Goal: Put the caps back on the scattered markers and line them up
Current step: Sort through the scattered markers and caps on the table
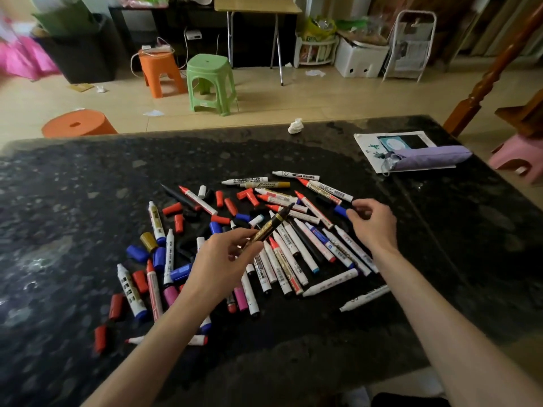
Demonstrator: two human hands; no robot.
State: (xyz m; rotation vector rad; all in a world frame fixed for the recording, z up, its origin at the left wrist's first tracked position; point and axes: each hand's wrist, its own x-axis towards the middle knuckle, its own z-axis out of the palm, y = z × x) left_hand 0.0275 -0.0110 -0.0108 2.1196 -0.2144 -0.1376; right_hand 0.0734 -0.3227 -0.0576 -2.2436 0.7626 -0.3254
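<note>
Both forearms reach in from the near edge of the table, bare, the two hands held a little above the heap and well apart.

The left hand (223, 259) is palm-down, its thumb and fingers curled round the lower barrel of a black-and-gold marker pen (271, 226). The pen is uncapped and slants up and to the right, its dark tip pointing toward the other hand.

The right hand (371, 223) has its fingers bent inward, thumb and fingertips pinching a small black piece (354, 204). It is too small and too covered to say whether it is a cap. A short blue plastic cap (340, 210) lies just beside those fingertips.

Below both hands lies the scattered heap of mostly white-barrelled markers (305, 254), many with bare tips, crossing one another at all angles. Loose red, blue and gold caps (172, 209) lie among and to the left of them. The left hand and wrist hide several markers.

All rests on a dark speckled stone tabletop (73, 186). Far right, a lilac fabric pencil case (432, 158) lies on a white printed sheet (367, 148).
</note>
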